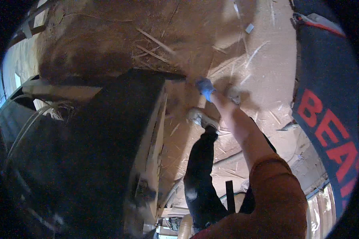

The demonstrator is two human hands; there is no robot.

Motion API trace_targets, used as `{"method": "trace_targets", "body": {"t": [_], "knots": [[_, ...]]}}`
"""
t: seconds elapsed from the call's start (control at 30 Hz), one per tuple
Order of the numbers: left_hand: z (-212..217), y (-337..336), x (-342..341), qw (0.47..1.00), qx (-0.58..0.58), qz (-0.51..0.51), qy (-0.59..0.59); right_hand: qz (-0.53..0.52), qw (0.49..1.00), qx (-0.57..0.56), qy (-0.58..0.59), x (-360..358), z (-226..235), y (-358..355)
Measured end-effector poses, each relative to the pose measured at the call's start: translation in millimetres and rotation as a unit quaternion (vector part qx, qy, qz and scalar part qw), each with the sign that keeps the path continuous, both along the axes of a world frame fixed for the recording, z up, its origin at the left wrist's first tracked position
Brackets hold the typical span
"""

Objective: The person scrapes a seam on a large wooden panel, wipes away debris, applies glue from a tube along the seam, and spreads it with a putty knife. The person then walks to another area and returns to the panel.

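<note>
My right arm, in an orange-brown sleeve, reaches from the lower right over the floor. At its end my right hand [205, 88] wears a blue glove and looks closed, its fingers curled. Whatever it may hold is hidden or too small to name. Just left of the glove is the corner of a large dark-topped table or machine [107, 131]; I cannot tell if they touch. My left hand is outside the picture. Below the glove are my light shoe [202, 119] and dark trouser leg [201, 171].
Thin wood strips [155, 42] and sawdust lie on the brown floor [211, 24]. Pale cords [32, 119] hang at the far left. A dark sheet with red lettering [327, 119] borders the right side. A ribbed tan hose [185, 227] is at the bottom.
</note>
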State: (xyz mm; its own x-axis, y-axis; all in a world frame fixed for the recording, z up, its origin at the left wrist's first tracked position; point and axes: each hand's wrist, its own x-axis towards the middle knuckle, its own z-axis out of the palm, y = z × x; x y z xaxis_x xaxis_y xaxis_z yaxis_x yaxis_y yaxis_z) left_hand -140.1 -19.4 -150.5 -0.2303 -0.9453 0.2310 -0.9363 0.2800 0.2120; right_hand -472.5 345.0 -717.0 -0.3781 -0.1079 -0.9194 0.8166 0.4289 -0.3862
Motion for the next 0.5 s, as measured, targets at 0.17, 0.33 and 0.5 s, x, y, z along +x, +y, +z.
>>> {"method": "trace_targets", "body": {"t": [0.17, 0.33, 0.5], "knots": [[68.7, 15.4, 35.6, 0.999, 0.004, 0.025, 0.030, -0.337, 0.883, -0.267, -0.189, -42.4, 180.0, 53.0], [120.6, 14.2, 70.5, 0.990, 0.039, 0.060, 0.125, -0.292, 0.859, -0.380, -0.181, -89.0, 368.9, 89.2], [106.5, 37.3, 89.5, 0.995, -0.024, 0.071, 0.073, -0.228, 0.826, -0.467, -0.218, -115.7, 564.4, 36.2]]}}
